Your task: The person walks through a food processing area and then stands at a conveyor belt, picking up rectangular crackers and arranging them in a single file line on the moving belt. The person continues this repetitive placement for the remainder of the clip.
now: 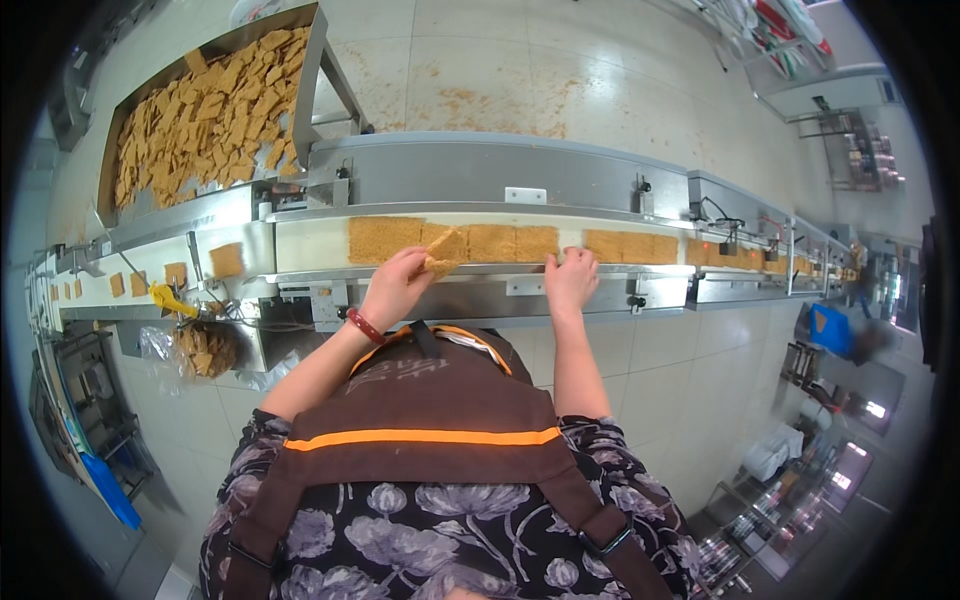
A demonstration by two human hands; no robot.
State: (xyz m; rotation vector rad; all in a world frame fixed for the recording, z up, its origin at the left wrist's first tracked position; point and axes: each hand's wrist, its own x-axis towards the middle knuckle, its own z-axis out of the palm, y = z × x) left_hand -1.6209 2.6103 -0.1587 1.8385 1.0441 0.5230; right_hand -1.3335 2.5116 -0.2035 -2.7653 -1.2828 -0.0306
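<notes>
My left hand [397, 289], with a red bracelet on its wrist, pinches a golden-brown piece of cracker-like sheet [444, 262] above the conveyor belt. Under and beside that piece runs a row of square, rough-textured golden sheets [513, 244] on the white belt [311, 241]. My right hand [573, 279] hovers at the belt's near rail, its fingertips by the right end of this row, and no item shows in it. Just beyond those fingers, another run of sheets [631, 247] lies to the right. What is under the right fingertips is hidden.
Metal guide rails [480, 210] border the belt. A metal tray [319, 75] heaped with broken pieces stands at far left. Separate squares [226, 259] lie on the left-hand belt, near a yellow-handled device [171, 300] and a plastic bag [202, 352] of pieces. Crumbs litter the floor [469, 97].
</notes>
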